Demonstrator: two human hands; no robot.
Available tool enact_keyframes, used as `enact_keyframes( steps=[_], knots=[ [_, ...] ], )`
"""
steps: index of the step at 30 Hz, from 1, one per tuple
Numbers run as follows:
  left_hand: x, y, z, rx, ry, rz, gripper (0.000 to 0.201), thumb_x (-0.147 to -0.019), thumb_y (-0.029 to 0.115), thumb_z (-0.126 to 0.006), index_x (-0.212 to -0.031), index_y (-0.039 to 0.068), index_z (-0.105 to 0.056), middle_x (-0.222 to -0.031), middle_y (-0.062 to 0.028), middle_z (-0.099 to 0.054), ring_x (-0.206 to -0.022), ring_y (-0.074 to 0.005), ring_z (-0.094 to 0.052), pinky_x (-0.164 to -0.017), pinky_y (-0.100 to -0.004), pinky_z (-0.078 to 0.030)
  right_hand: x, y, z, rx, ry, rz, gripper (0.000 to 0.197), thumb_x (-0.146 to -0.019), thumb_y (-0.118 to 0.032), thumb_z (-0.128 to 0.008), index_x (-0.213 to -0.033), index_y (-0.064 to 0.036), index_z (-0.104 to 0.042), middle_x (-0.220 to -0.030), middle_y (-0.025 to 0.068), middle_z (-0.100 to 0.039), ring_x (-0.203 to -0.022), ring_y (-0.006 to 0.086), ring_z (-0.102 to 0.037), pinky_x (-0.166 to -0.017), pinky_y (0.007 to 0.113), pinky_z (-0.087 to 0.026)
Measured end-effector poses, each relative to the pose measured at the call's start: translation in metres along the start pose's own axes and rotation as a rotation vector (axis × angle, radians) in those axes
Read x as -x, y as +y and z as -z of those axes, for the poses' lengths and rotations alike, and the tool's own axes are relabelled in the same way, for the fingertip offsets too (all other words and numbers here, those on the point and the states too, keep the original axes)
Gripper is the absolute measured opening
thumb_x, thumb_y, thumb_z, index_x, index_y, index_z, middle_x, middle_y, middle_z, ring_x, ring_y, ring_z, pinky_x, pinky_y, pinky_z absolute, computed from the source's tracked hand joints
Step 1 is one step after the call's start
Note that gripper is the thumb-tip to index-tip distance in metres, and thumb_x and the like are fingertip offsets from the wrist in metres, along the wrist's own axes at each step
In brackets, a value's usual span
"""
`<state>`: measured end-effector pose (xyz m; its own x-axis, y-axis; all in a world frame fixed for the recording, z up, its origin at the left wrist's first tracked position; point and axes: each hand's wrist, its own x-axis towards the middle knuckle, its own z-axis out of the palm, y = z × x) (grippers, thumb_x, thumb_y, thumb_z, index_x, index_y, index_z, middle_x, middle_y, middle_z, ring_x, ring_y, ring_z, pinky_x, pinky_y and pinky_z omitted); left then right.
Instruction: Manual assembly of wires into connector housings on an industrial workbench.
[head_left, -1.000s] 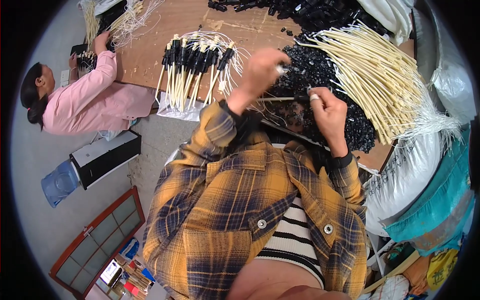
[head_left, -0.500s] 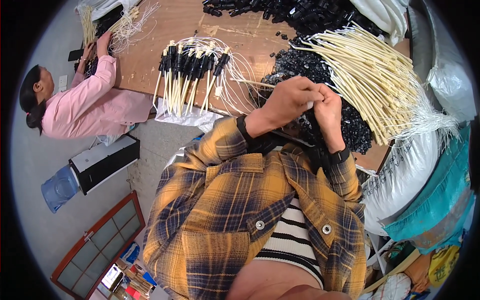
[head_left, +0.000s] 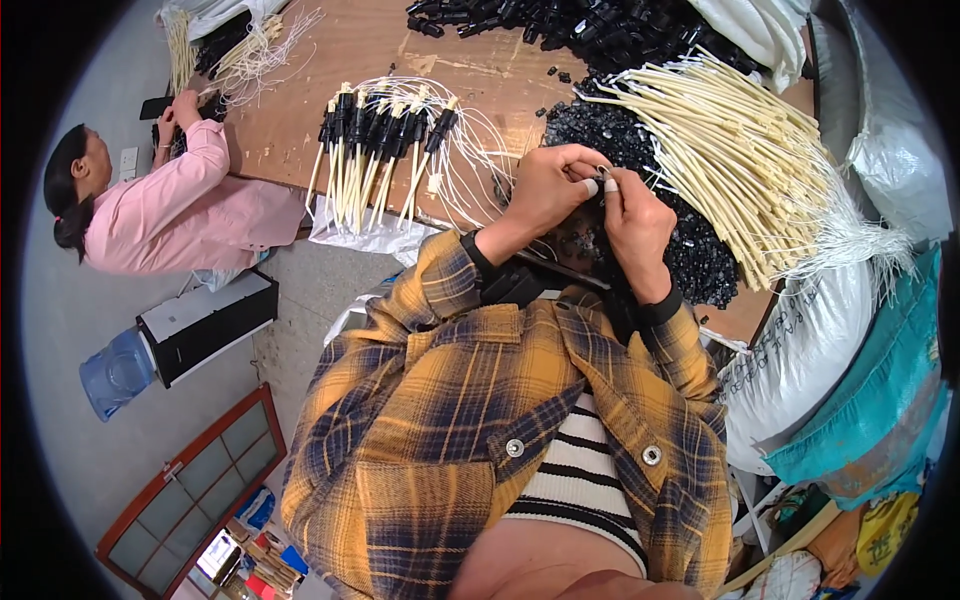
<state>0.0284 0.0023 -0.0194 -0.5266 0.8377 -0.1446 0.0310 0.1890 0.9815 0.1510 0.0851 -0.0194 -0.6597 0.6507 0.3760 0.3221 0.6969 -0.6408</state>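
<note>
Above the near edge of the table, my left hand [head_left: 550,188] and my right hand [head_left: 641,228] meet with fingertips pinched together. Something small and dark shows between the thumbs and forefingers, but its kind is too small to make out. Beneath and behind the hands spreads a heap of small black plastic pieces [head_left: 600,132]. Close on the right lies a big bundle of cream-sleeved wires [head_left: 735,150] with loose white ends. To the left, a row of cream-sleeved wires with black holders [head_left: 385,130] rests at the table edge, their thin white leads looping toward my left hand.
A pile of larger black plastic parts [head_left: 590,25] covers the far side of the wooden table [head_left: 350,45]. White sacks [head_left: 800,360] and a teal sack [head_left: 860,420] crowd the right. At far left a person in pink [head_left: 165,205] handles similar wires [head_left: 255,55].
My hands have turned and moved slightly left, with both thumbs now showing at the pinch. The cream-sleeved wire sticking out left of my left hand no longer shows clearly. The person in pink has drawn their hands together.
</note>
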Motion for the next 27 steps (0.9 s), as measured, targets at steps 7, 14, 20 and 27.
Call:
enact_keyframes(
  steps=[7,14,20,27],
  knots=[
    [-0.004,0.006,0.008,-0.168,0.091,-0.130,0.014,-0.074,-0.007,-0.065,-0.084,0.002,-0.070,-0.083,0.0008,-0.065,-0.072,-0.0038,-0.058,-0.061,-0.0172,-0.045,-0.002,0.002,0.006,-0.120,0.025,0.099,0.012,-0.084,-0.009,-0.067,-0.096,-0.0078,-0.066,-0.066,0.0104,-0.061,-0.052,0.0236,-0.058,-0.048,0.032,-0.045],
    [-0.011,0.007,0.017,-0.478,0.172,-0.601,0.020,-0.065,-0.002,-0.067,-0.084,0.005,-0.069,-0.093,-0.0048,-0.068,-0.082,-0.0178,-0.064,-0.071,-0.0284,-0.050,-0.009,-0.001,0.021,-0.132,-0.172,-0.252,0.014,-0.082,-0.012,-0.072,-0.092,-0.0050,-0.065,-0.056,-0.0037,-0.046,-0.048,0.0041,-0.038,-0.043,0.023,-0.030],
    [-0.008,0.016,0.020,-0.603,-0.354,-0.419,0.039,-0.070,0.005,-0.068,-0.109,0.009,-0.066,-0.101,-0.0085,-0.070,-0.080,-0.0228,-0.068,-0.069,-0.0316,-0.056,-0.016,0.013,0.045,-1.325,-0.347,-0.642,0.018,-0.089,-0.006,-0.059,-0.105,0.0016,-0.063,-0.065,-0.0063,-0.051,-0.050,0.0005,-0.037,-0.044,0.017,-0.027],
    [-0.008,0.006,0.024,-0.658,-0.163,-0.439,0.026,-0.069,0.011,-0.070,-0.095,0.010,-0.070,-0.082,-0.0098,-0.069,-0.073,-0.0258,-0.067,-0.063,-0.0330,-0.053,-0.008,0.004,0.050,0.023,-0.325,0.241,0.025,-0.085,-0.004,-0.062,-0.108,-0.0079,-0.069,-0.073,0.0042,-0.066,-0.059,0.0086,-0.058,-0.051,0.028,-0.044]
  ],
)
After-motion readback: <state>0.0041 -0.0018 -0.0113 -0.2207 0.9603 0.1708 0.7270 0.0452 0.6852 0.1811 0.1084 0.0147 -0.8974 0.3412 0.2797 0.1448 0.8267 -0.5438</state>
